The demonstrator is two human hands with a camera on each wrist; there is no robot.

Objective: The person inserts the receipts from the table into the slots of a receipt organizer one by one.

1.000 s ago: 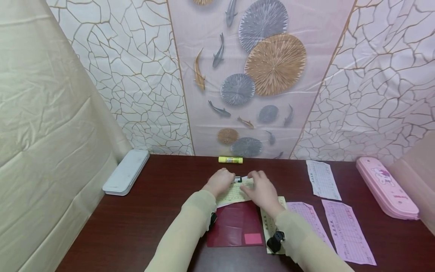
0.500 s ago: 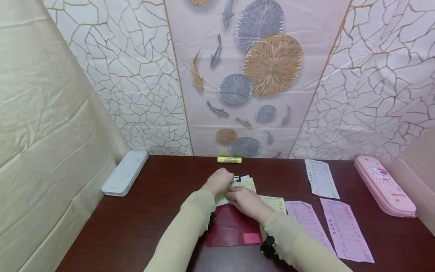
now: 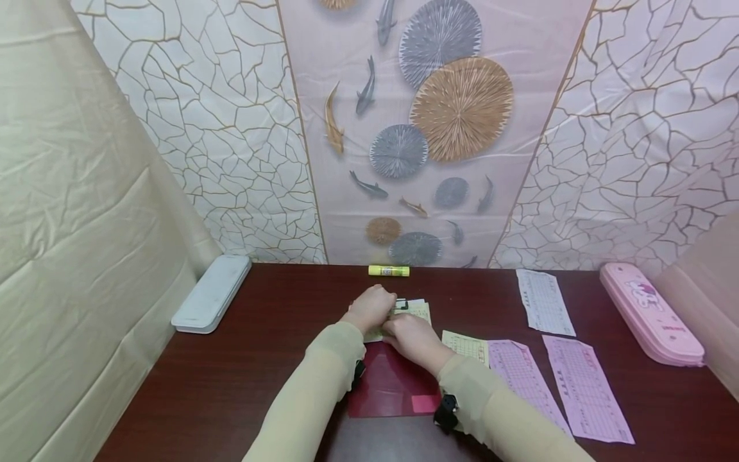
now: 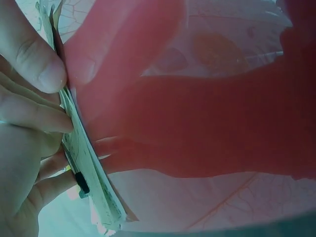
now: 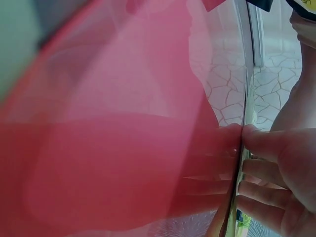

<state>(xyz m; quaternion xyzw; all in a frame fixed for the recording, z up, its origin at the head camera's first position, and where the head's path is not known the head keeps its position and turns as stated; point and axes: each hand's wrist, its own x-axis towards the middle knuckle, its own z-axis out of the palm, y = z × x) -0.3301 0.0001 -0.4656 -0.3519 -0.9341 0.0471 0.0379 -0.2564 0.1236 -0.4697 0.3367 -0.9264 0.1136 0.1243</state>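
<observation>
A glossy dark red folder [image 3: 392,385] with a pink label [image 3: 425,403] lies flat in front of the person. Across its top is a stack of pale yellow printed slips [image 3: 420,310], under a metal clip [image 3: 401,304] with black ends. The left hand [image 3: 372,307] is curled at the clip's left side and covers part of it. Just below, the right hand [image 3: 414,340] rests its fingers [image 5: 264,170] on the slips, close to the left hand. Fingers and slips [image 4: 96,182] also appear in the left wrist view, mirrored in the red surface.
Beside the right forearm lie another yellow slip [image 3: 464,346], two purple slips [image 3: 522,372] and a white slip [image 3: 545,301]. A yellow glue stick [image 3: 389,271] lies at the back. A white case [image 3: 212,294] stands left, a pink pencil case [image 3: 652,314] right.
The right hand has moved down and left from the slips' upper right corner to beside the left hand. The slips' lower edge has shifted up slightly. The left hand stays at the clip.
</observation>
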